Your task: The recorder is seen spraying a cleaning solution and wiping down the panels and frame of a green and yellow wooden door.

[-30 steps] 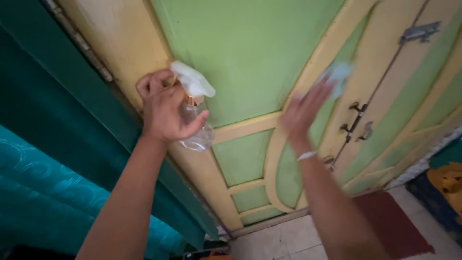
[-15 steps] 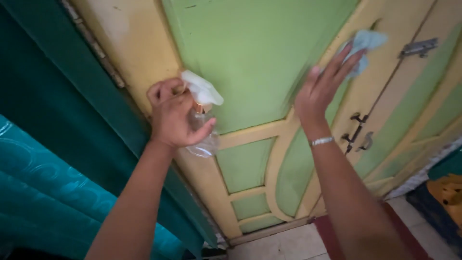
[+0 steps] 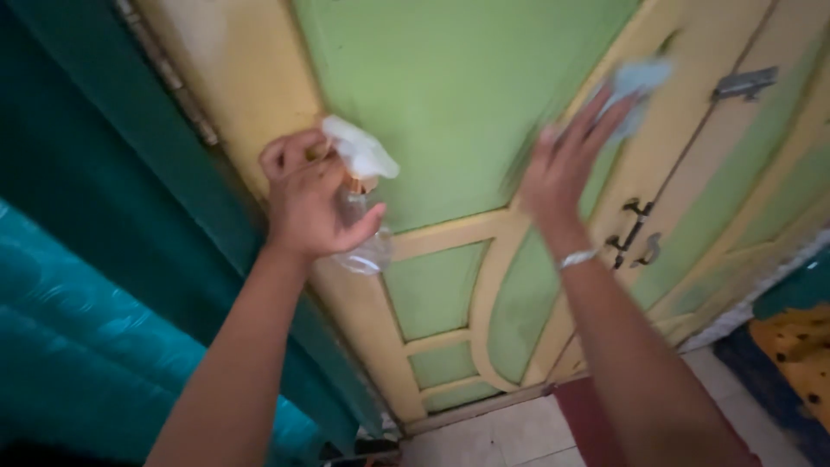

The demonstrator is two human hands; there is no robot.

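Gripping a spray bottle [image 3: 359, 207], left hand [image 3: 307, 203]; right hand [image 3: 566, 160] flat, pressing cloth [image 3: 635, 82] on door [image 3: 450, 95].

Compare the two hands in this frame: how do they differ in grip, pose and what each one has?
The left hand is curled tight around a clear spray bottle with a white trigger head; the right hand is flat, fingers spread, pressing a pale blue cloth. The left looks sharp, the right blurred. The right wrist has a bracelet; the left is bare. Both are raised at the green and yellow door.

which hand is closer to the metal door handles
Right. The right hand, pressing a light blue cloth on the door, is just left of the handles; the left hand holds a spray bottle farther left.
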